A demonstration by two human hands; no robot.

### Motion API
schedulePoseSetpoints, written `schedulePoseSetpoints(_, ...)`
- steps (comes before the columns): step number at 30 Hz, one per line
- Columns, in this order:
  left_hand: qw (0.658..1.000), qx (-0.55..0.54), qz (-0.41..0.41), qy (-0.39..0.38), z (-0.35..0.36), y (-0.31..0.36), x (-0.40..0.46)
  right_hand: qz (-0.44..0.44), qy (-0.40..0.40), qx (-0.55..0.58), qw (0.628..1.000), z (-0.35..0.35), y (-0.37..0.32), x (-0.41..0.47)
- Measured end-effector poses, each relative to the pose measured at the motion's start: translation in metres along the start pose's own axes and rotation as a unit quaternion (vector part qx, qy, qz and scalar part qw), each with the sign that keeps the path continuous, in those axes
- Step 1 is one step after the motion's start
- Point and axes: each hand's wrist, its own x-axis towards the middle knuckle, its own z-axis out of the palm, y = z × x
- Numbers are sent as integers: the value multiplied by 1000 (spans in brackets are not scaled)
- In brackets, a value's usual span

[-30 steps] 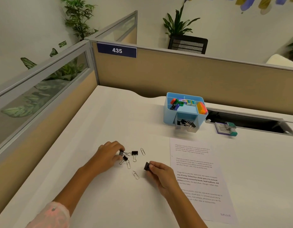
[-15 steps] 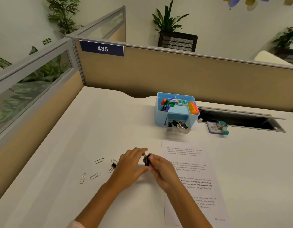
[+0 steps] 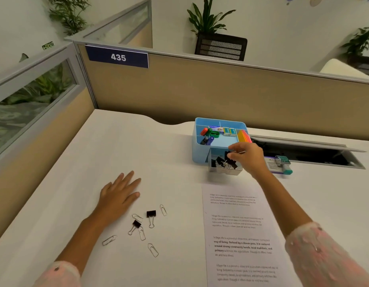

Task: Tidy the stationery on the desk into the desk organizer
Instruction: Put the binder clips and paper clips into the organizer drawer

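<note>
**Binder clip held over the organizer drawer**

Head view: the right hand (image 3: pixel 248 157) reaches forward to the blue desk organizer (image 3: pixel 200 141) at the far side of the desk (image 3: pixel 96 162). Its grip pinches a black binder clip (image 3: pixel 229 154) between thumb and fingers, right above the clear pull-out drawer (image 3: pixel 225 170) at the organizer's front, where more black clips already lie. The left hand (image 3: pixel 119 195) rests flat on the desk, fingers straight and spread, holding nothing.

Just beside the left wrist, two binder clips (image 3: pixel 151 213) and several wire paper clips (image 3: pixel 153 250) lie loose on the desk. A printed sheet (image 3: pixel 237 235) lies to their right.

The binder clips look light and rigid, with sprung steel bodies; they are probably best taken by the black body or by the wire handles. The paper clips are thin, flat and likely slippery on the smooth top, so sliding them to gather, or a fingertip pinch at one edge, should serve.
</note>
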Motion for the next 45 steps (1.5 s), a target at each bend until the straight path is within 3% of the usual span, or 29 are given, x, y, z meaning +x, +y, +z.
schedulePoseSetpoints(6,999,46,-10,21,5,2,-2,-52,-97,-177,978,3,3,13)
schedulePoseSetpoints(12,999,31,-16,17,4,3,-1,-79,-90,-260,958,7,-5,8)
schedulePoseSetpoints(17,997,-78,-13,10,-2,2,-7,-144,39,-150,977,24,-14,-20)
schedulePoseSetpoints(22,973,-230,-11,-16,-13,2,-22,-203,-16,-73,976,70,-29,-71)
schedulePoseSetpoints(24,980,-196,-8,-17,-16,3,-31,-214,-65,-37,974,91,-35,-94)
schedulePoseSetpoints(27,994,-82,13,64,-16,10,-50,-208,-128,-31,969,126,-41,-125)
schedulePoseSetpoints(30,994,-70,18,87,-11,23,-67,-176,-166,-42,969,156,-46,-150)
schedulePoseSetpoints(41,990,-56,11,127,6,44,-83,-179,-127,-172,960,186,-59,-180)
schedulePoseSetpoints(45,986,-108,9,129,3,45,-87,-127,-120,-63,982,180,-59,-185)
